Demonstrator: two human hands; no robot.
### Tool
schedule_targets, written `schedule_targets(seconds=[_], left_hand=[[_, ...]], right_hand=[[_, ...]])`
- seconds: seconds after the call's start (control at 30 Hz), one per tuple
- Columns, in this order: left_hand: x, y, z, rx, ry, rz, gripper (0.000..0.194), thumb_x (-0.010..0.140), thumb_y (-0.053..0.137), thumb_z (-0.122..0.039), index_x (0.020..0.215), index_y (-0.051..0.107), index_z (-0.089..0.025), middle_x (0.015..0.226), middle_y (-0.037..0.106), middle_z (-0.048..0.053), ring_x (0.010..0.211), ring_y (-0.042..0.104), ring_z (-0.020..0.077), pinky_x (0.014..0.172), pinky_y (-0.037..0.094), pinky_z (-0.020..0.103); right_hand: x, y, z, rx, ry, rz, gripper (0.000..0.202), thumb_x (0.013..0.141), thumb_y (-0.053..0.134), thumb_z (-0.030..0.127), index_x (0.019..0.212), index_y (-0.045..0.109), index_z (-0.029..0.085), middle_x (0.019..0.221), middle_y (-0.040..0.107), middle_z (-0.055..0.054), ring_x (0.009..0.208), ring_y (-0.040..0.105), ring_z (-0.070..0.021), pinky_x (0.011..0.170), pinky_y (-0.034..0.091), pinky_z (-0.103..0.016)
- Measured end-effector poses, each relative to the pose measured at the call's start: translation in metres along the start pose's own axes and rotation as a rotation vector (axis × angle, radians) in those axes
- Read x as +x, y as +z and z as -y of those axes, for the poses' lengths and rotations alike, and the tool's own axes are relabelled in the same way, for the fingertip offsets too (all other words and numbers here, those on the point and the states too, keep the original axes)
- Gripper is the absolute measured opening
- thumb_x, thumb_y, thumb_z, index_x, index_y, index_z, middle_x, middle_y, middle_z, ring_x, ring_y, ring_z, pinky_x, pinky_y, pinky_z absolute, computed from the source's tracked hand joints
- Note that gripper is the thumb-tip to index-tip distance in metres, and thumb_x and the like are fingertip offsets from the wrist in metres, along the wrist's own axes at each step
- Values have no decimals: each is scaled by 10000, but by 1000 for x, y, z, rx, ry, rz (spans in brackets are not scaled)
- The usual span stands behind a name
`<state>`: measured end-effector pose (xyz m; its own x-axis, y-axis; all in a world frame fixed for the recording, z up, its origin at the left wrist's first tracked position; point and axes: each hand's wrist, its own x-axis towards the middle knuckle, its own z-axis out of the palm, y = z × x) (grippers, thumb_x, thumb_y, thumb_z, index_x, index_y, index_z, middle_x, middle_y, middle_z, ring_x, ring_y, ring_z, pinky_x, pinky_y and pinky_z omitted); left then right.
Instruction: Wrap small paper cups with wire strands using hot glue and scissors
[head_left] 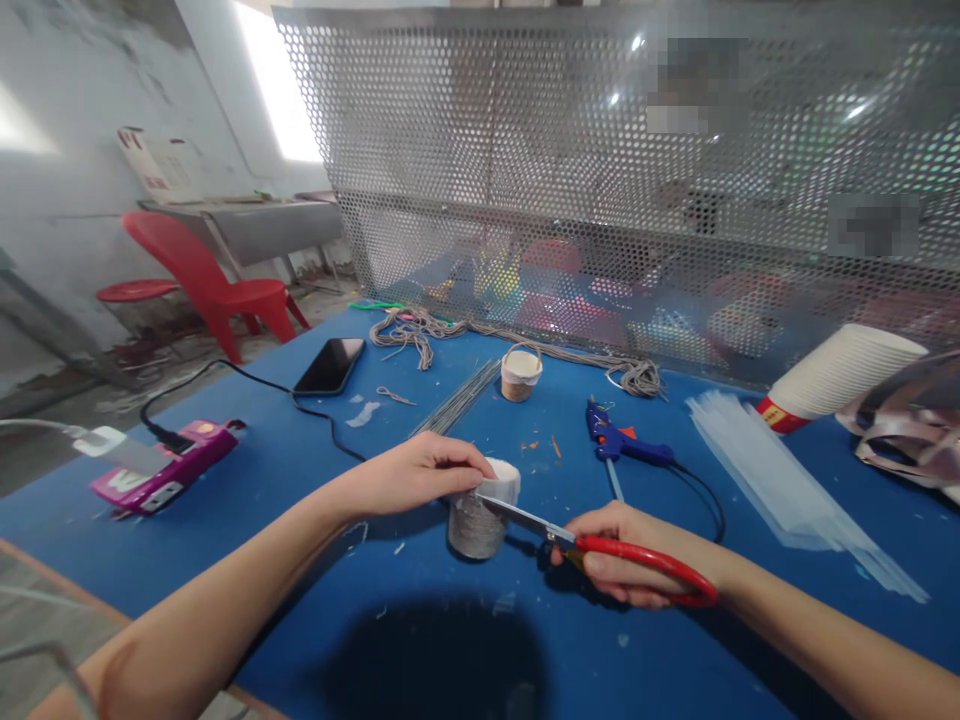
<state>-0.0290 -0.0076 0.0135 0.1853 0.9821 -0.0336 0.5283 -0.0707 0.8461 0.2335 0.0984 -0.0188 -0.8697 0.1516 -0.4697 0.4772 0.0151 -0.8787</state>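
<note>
Holds red-handled scissors (645,562) in the right hand (619,555), fingers curled around the grips, blades pointing at the upper side of a grey-wrapped cup (478,525). Grips the cup near its white-lined rim with the left hand (435,468), fingertips drawn close together. Places this cup upright or nearly so on the blue tabletop (637,660), between both hands. Includes, farther back, a small handled basket (520,385) beside a bundle of thin rods (459,398). Adds a blue glue gun (630,447) beyond the right hand, then translucent strips (772,480) near stacked paper cups (847,370).
</note>
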Motion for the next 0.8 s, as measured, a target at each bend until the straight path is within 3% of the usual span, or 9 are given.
schedule_targets(seconds=[0.33, 0.57, 0.8], left_hand=[[-2, -1, -1, 23, 35, 57, 264, 865, 518, -316, 922, 744, -194, 794, 708, 10, 706, 587, 140, 673, 449, 215], [-2, 0, -3, 52, 64, 66, 250, 870, 513, -277, 919, 741, -186, 812, 714, 15, 706, 598, 135, 675, 450, 209], [-5, 0, -5, 89, 94, 94, 248, 876, 512, -265, 927, 736, -173, 841, 714, 37, 755, 620, 152, 713, 464, 219]], right_hand=[[-3, -5, 10, -19, 40, 69, 641, 757, 558, 701, 1043, 606, 130, 604, 488, 49, 378, 352, 1, 317, 305, -92], [-4, -6, 13, -42, 29, 55, 689, 707, 601, 711, 1070, 595, 124, 623, 461, 51, 442, 382, -14, 357, 324, -94], [-5, -9, 17, -112, 37, 83, 611, 762, 584, 667, 1048, 604, 127, 589, 469, 55, 390, 356, -11, 332, 312, -110]])
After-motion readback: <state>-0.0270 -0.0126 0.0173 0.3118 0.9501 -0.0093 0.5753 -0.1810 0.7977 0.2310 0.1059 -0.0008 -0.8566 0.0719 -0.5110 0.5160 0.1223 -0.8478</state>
